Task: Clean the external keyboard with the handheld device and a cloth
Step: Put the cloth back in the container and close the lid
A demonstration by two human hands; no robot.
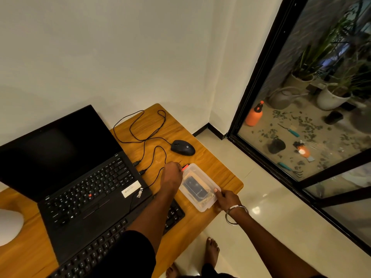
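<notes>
A clear plastic box with a lid (204,182) lies on the wooden desk (224,173) at its right end. A black handheld device (195,187) shows through the lid. My left hand (172,174) grips the box's far left corner, beside a red clip. My right hand (226,198) grips the near right corner, thumb on the lid. The black external keyboard (108,240) lies along the desk's front edge, partly under my left arm and the laptop. No cloth is visible.
An open black laptop (80,177) stands left of the box. A black wired mouse (183,147) and looped cables (148,133) lie behind it. A white rounded object (9,225) sits at far left. Glass door (301,117) to the right; my bare feet on the tiled floor.
</notes>
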